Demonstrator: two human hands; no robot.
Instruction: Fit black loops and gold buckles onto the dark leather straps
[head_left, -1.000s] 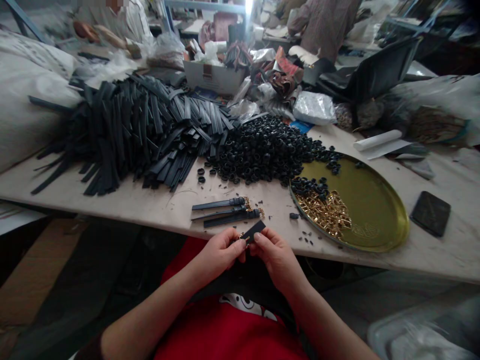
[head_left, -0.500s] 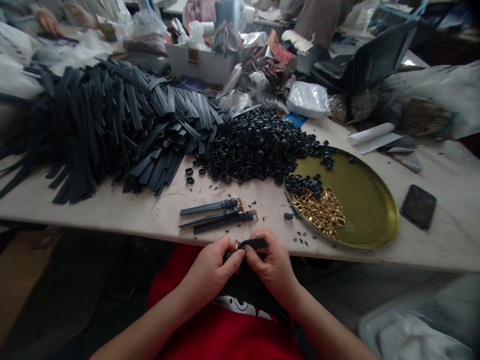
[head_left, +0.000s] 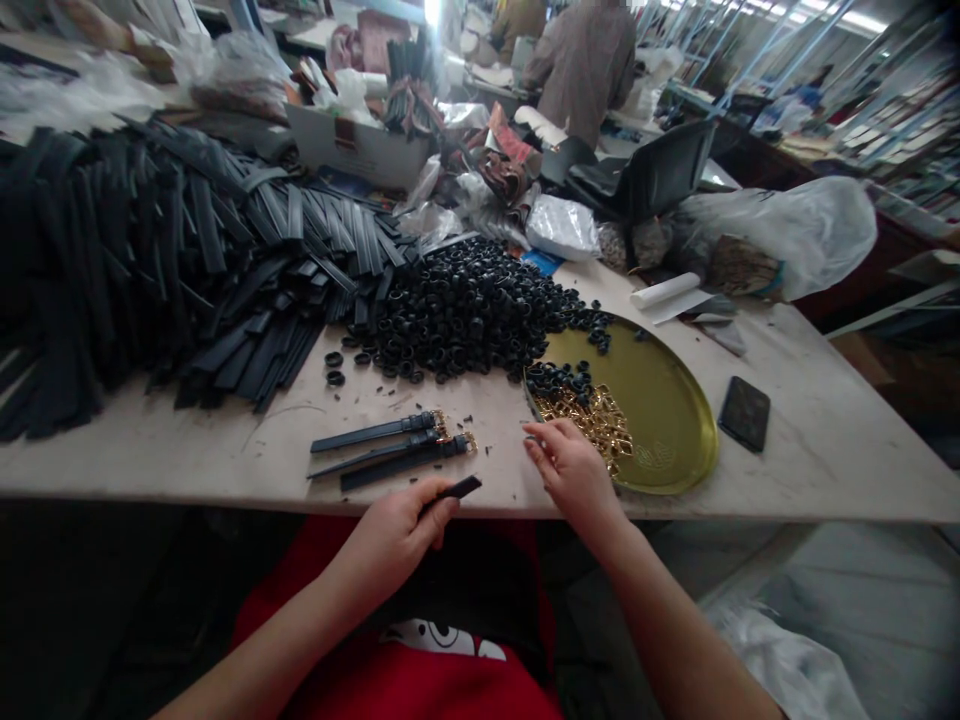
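My left hand (head_left: 409,525) is closed on a black strap (head_left: 461,488), whose flat end sticks out past the thumb and forefinger. Over the table's front edge, beside the tray's left rim, my right hand (head_left: 574,470) has its thumb and fingertips drawn together around something small and dark, too hidden to name. Three black straps with gold buckles (head_left: 390,445) lie side by side in front of my left hand. Gold buckles (head_left: 600,425) and some black loops (head_left: 559,380) sit on the left part of the round olive tray (head_left: 679,420).
A big heap of black loops (head_left: 457,310) stands mid-table, with a large pile of black strips (head_left: 172,250) to its left. A phone (head_left: 745,413) lies right of the tray. Plastic bags, a box (head_left: 352,145) and a person (head_left: 581,70) are farther back.
My hands have parted: the right one let go of the strap and moved right to the tray's edge, while the left keeps the strap. The whole view has shifted right.
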